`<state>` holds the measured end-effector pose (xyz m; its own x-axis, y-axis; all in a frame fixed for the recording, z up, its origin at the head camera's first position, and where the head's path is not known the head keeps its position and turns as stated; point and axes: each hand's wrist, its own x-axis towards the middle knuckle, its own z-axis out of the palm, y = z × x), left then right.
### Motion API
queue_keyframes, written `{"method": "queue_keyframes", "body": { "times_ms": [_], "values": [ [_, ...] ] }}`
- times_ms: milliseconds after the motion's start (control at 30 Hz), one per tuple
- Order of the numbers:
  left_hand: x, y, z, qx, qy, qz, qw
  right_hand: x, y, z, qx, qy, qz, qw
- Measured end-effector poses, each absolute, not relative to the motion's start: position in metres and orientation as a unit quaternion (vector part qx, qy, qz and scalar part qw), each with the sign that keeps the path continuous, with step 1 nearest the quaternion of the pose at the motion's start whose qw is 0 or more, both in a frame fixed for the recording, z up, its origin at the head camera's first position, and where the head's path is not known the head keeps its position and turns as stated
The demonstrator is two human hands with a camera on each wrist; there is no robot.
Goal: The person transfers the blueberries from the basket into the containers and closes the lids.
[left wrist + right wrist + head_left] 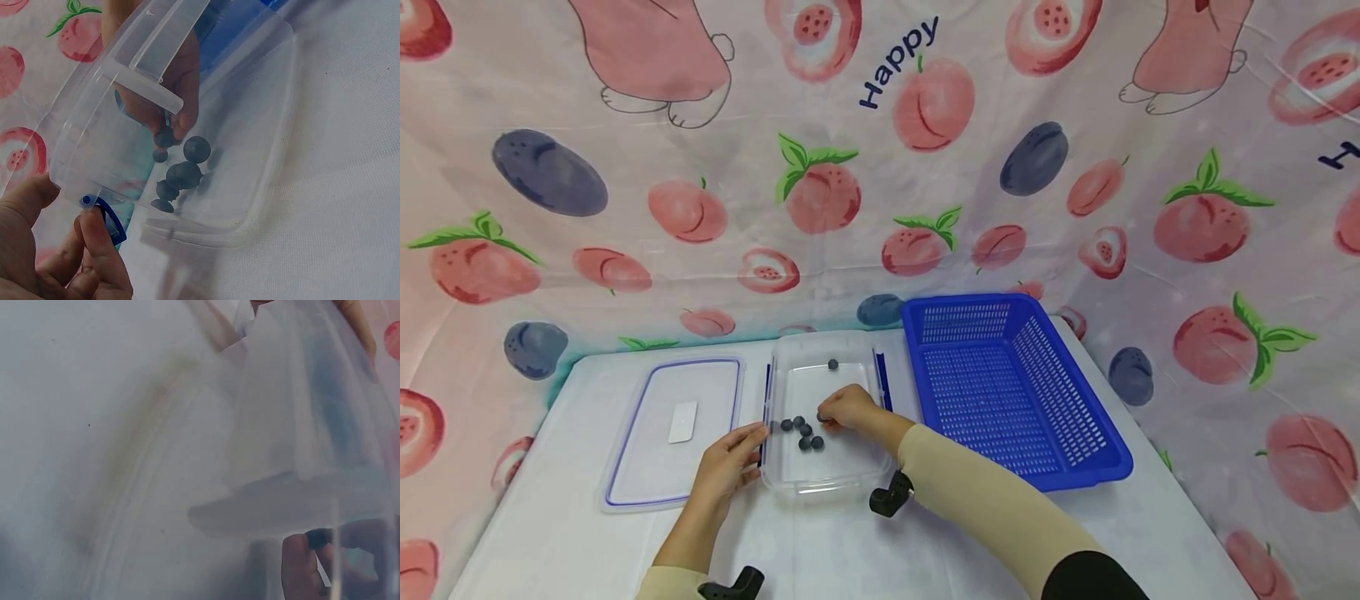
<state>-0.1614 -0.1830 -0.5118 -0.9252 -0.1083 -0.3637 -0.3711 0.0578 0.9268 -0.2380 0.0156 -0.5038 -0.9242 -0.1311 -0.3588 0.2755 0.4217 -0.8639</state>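
A clear plastic box (850, 471) with blue side latches stands on the table. Several blueberries (806, 430) lie clustered on its floor toward the left, and a lone blueberry (832, 364) sits near the far end. My right hand (853, 408) reaches down inside and pinches one blueberry (317, 538) between thumb and fingertips. At the box's left side, my left hand (727, 462) holds the edge, its thumb at the rim and its fingers curled at a blue latch (112, 225).
Left of the box lies its clear lid (647, 433) with a blue seal and a white label (682, 422). A blue slotted basket (992, 400) stands close on the right. Behind the table (835, 550) hangs a fruit-print cloth (737, 167).
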Motion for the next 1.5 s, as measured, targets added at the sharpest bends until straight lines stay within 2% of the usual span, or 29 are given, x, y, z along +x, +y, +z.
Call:
{"method": "queue_keyframes", "body": {
  "times_ms": [200,1200,1367,1500],
  "values": [
    [-0.161,-0.183,-0.513,-0.167,0.723,0.663,0.098,-0.236,0.012,-0.510,0.048,0.844,-0.504,0.177],
    [-0.162,-0.184,-0.514,-0.170,0.711,0.676,0.098,-0.235,0.011,-0.506,0.059,0.841,-0.505,0.188],
    [-0.160,-0.190,-0.513,-0.174,0.704,0.684,0.083,-0.234,0.012,-0.503,0.050,0.841,-0.515,0.160],
    [-0.155,-0.210,-0.508,-0.189,0.705,0.682,0.039,-0.231,0.007,-0.494,0.032,0.830,-0.541,0.132]
  ]
}}
